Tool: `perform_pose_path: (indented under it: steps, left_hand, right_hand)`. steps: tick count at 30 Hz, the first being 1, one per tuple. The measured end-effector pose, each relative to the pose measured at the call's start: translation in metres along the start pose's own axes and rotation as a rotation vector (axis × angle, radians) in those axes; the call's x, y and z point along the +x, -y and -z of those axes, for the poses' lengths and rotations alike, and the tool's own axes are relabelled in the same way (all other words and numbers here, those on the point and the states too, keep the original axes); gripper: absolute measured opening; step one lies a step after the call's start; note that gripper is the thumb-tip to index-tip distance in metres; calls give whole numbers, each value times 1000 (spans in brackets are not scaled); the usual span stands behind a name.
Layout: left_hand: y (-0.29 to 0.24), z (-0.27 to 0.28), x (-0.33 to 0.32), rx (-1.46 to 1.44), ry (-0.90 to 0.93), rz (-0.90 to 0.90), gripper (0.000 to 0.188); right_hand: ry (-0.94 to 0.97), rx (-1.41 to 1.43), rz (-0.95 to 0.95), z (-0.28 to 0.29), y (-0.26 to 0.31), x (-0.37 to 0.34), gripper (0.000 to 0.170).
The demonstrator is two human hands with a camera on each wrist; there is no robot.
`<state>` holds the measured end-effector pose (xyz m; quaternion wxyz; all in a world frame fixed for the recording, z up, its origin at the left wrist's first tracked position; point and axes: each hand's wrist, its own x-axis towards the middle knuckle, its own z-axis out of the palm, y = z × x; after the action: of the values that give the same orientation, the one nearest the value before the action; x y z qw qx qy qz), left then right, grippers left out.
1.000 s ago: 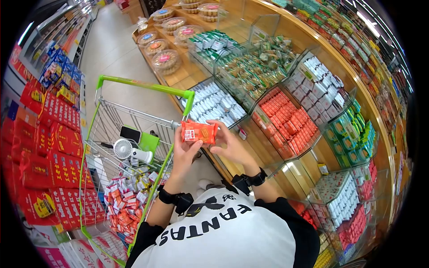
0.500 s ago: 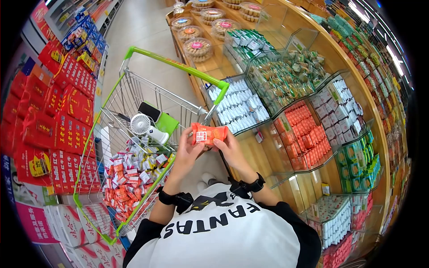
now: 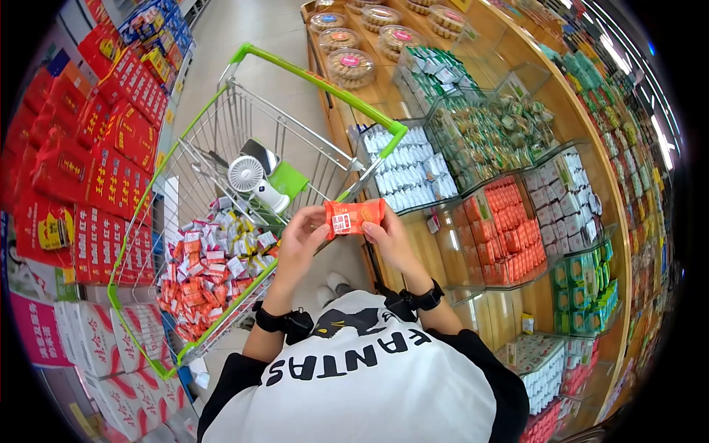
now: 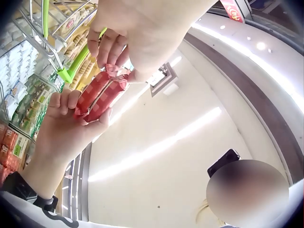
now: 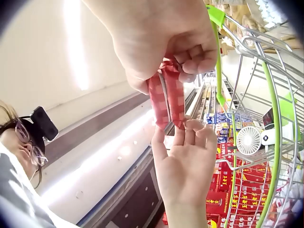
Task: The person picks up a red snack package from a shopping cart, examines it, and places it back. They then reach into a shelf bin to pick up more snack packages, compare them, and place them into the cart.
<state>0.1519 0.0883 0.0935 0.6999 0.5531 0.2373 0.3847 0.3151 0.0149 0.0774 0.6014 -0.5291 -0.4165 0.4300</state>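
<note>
One red packet [image 3: 356, 217] was pinched at its two ends by the left hand [image 3: 299, 242] and the right hand [image 3: 393, 245]; both forearms [image 3: 276, 295] were stretched forward, beside the cart [image 3: 317, 84].

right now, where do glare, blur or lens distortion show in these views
Head view: fisheye bending curves the wooden shelf, corners black, red packet fairly sharp; left wrist view: ceiling light strip bleached white, round blurred patch at lower right; right wrist view: upper light strip glares, frame corners darkened.
</note>
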Motion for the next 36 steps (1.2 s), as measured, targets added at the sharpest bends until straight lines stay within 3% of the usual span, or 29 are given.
perform_pose_path:
  steps: [11,29,36]
  left_hand:
    - [-8,27,-28,-17,-181,-105,26]
    - [-25,64,-125,106,-721,-190,21]
    - [-30,69,-150,151,-897,-228,20]
  right_hand:
    - [207,4,-56,-35,5,18,26]
    - [760,16,-131,-132,-11,26,30]
    - [916,-52,1,-162,-18,24,32]
